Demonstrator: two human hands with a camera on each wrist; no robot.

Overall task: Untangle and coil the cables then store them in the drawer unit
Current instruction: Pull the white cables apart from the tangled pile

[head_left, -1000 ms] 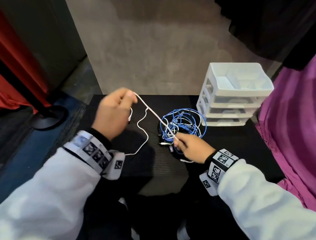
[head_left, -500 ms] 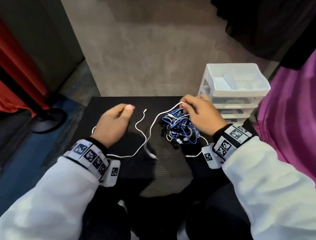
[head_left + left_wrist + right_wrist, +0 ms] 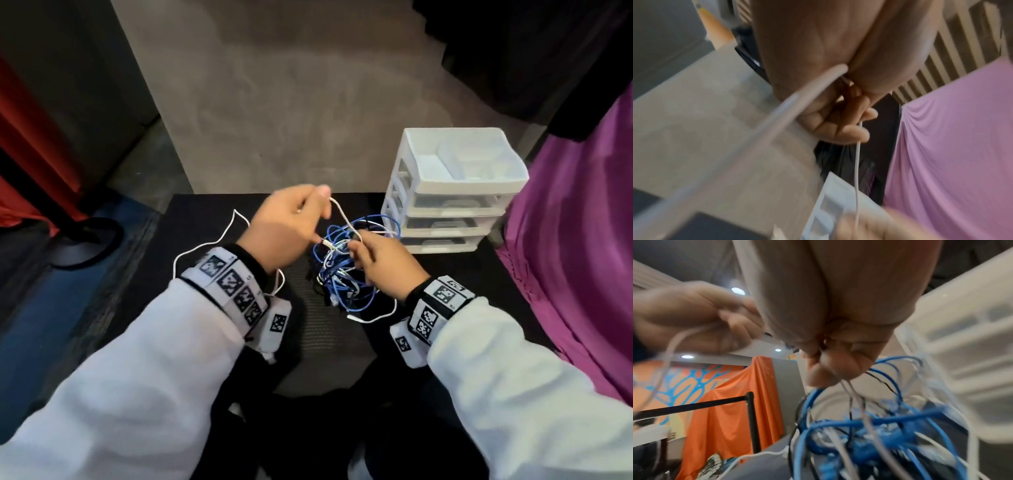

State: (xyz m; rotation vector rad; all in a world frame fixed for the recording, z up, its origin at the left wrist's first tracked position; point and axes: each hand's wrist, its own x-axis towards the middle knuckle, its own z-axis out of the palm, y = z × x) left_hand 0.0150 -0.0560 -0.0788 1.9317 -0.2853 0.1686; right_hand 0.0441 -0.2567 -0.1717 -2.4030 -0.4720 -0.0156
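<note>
A tangle of blue, white and black cables (image 3: 346, 270) lies on the black table (image 3: 342, 329) in the head view. A thin white cable (image 3: 342, 214) runs from my left hand (image 3: 291, 222) down to my right hand (image 3: 376, 260). My left hand pinches that cable between thumb and fingers above the tangle, as the left wrist view shows the cable (image 3: 858, 162) leaving the fingertips (image 3: 851, 134). My right hand pinches strands (image 3: 846, 386) at the top of the blue tangle (image 3: 879, 426). A slack white loop (image 3: 212, 246) trails left of my left wrist.
A white plastic drawer unit (image 3: 452, 192) with three shut drawers and a tray top stands at the table's back right. Purple cloth (image 3: 575, 240) hangs at the right. A black stand base (image 3: 85, 246) and red cloth sit on the floor to the left.
My left hand has moved right and up, now pinching the white cable above the tangle. My right hand dropped from near the drawer unit back toward me onto the tangle.
</note>
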